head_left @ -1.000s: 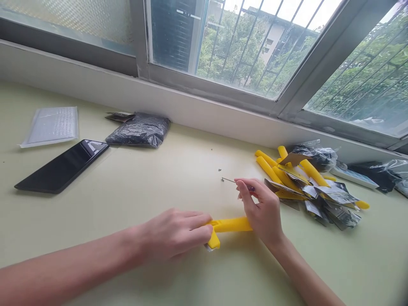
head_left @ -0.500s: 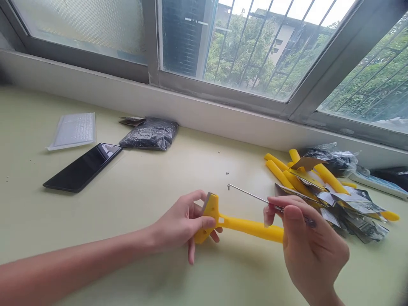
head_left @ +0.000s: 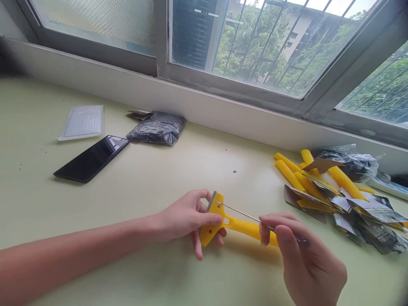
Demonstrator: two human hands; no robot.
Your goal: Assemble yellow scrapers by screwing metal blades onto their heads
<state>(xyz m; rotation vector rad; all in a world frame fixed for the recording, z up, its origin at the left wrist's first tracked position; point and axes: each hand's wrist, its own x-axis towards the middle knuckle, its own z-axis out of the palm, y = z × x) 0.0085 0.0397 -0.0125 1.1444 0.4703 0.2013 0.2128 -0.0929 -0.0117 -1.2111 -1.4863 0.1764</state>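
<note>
My left hand (head_left: 188, 216) grips the head of a yellow scraper (head_left: 244, 227), thumb on top and fingers beneath. A grey blade edge runs along the head's far left side. My right hand (head_left: 310, 259) is closed on a thin screwdriver (head_left: 242, 213), its shaft pointing left over the scraper. A tiny screw (head_left: 219, 204) sits at the screwdriver's tip, by the upper hole in the head. Whether it is inside the hole I cannot tell. The lower hole shows near my thumb. My right hand covers the end of the scraper's handle.
On the right lies a pile of yellow scrapers (head_left: 290, 174) with card packaging (head_left: 372, 208). Small screws (head_left: 235, 171) lie beyond my hands. A black phone (head_left: 91, 160), a clear-wrapped white packet (head_left: 83, 122) and a black plastic bag (head_left: 159, 128) lie at left, below the window.
The screwdriver's tip, with the screw on it, has come down from above the table onto the scraper's head. The head is turned slightly, and the whole view has shifted a little.
</note>
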